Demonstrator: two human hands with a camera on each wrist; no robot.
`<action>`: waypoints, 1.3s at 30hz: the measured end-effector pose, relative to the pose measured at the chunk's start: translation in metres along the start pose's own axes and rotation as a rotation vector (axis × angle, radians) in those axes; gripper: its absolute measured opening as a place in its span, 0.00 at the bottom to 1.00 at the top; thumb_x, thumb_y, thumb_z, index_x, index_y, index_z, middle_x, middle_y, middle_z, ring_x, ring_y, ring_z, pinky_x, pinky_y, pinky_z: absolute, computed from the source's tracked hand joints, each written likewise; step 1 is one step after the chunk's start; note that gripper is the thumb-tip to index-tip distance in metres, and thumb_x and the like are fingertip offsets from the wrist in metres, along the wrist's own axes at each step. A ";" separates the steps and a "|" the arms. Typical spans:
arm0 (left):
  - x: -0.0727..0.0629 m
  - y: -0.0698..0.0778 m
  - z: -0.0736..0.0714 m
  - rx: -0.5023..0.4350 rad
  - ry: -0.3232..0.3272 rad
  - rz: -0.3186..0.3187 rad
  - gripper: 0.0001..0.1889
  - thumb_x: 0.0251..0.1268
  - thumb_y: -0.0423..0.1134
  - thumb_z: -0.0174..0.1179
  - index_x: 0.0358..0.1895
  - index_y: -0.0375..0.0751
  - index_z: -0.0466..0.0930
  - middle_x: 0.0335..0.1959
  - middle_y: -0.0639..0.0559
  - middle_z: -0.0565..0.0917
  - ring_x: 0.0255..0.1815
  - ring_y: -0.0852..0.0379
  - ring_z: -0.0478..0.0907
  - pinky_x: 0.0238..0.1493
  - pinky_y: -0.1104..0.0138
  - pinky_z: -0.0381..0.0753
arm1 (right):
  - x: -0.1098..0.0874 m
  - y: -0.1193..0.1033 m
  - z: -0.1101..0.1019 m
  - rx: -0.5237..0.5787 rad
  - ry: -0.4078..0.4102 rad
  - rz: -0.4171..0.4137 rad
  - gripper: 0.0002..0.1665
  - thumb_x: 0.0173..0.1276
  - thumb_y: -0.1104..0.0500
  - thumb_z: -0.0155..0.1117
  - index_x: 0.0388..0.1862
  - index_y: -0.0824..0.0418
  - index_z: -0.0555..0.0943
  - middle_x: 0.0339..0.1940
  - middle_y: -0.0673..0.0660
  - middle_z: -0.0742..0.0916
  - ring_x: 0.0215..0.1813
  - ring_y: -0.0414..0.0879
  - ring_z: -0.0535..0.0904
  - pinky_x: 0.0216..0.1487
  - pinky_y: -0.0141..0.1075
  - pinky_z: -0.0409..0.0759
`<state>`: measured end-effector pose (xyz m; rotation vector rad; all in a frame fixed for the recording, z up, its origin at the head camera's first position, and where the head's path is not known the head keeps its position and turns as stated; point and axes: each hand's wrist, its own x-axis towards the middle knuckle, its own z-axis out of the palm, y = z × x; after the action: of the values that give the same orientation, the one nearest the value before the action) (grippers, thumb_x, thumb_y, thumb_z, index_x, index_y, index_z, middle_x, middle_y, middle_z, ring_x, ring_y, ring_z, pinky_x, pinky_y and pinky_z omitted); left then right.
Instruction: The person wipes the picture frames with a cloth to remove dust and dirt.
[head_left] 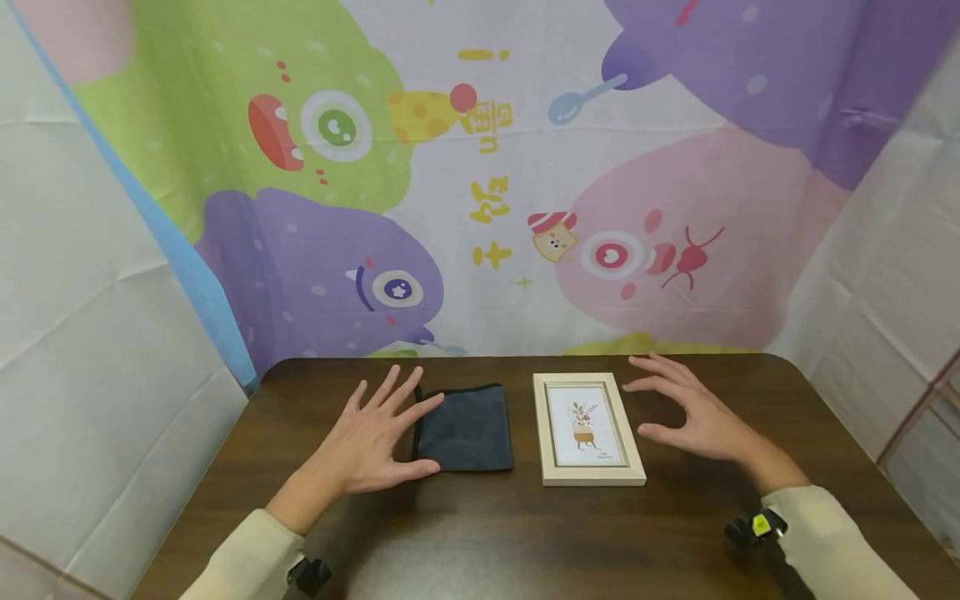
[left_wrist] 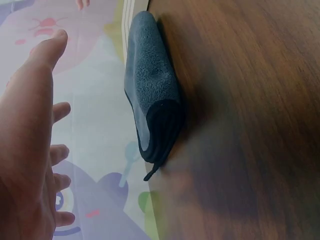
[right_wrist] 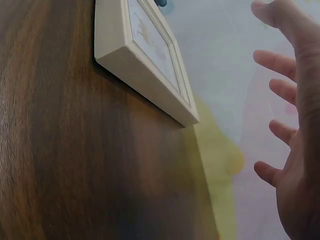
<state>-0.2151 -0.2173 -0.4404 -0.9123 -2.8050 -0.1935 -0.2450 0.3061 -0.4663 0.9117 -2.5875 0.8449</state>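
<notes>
the left hand [head_left: 375, 442], grip spread wide, hovers by the folded blue-grey fleece cloth [head_left: 467, 432], lower middle of the view. the right hand [head_left: 697, 417], grip spread too, hovers by the cream rectangular picture frame [head_left: 589, 430], right of centre; its tiny print [head_left: 604, 456] defeats me. yellow chinese characters [head_left: 491, 200] stand sideways on the cartoon-printed fabric backdrop [head_left: 442, 192].

A cartoon-printed backdrop [head_left: 517, 179], probably cloth, hangs behind a brown table [head_left: 510, 537].
</notes>
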 end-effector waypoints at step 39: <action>0.002 0.004 0.010 -0.049 -0.059 -0.007 0.45 0.73 0.78 0.60 0.85 0.60 0.74 0.95 0.42 0.58 0.94 0.28 0.58 0.80 0.19 0.63 | -0.015 0.035 0.049 0.220 -0.101 0.152 0.22 0.70 0.58 0.83 0.61 0.47 0.90 0.84 0.68 0.79 0.81 0.70 0.71 0.73 0.69 0.71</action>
<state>-0.2157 -0.2117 -0.4490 -0.9338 -2.8703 -0.2411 -0.2589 0.3055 -0.5271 0.8417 -2.7172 1.1730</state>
